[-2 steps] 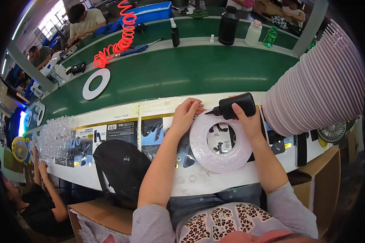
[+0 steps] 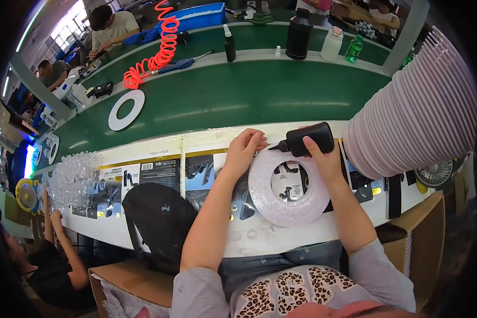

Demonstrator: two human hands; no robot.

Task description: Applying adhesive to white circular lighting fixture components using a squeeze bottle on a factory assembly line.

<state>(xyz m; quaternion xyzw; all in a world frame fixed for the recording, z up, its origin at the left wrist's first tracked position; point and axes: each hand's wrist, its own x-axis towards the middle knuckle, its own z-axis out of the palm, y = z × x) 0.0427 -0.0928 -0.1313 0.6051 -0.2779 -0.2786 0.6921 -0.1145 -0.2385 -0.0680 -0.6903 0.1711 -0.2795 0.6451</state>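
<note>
My right hand (image 2: pixel 323 151) is wrapped around a black squeeze bottle (image 2: pixel 314 139), tilted so that its narrow dark nozzle points left. The nozzle tip is at the far edge of a white, glittery flat ring (image 2: pixel 261 199) lying on the worktop, and I cannot tell whether they touch. Beside the ring's far left edge is my left hand (image 2: pixel 245 147), its fingers curled in toward the thumb. Whatever those fingers may pinch is hidden or too small to make out. Printed sheets show through the ring's round hole.
A tall leaning stack of white rings (image 2: pixel 408 114) rises at the right. Clear plastic pieces (image 2: pixel 74 177) are heaped at the left, near a person's arms. A black cloth-like item (image 2: pixel 159 220) hangs over the front edge. Another white ring (image 2: pixel 114 121) lies on the green belt (image 2: pixel 222 93).
</note>
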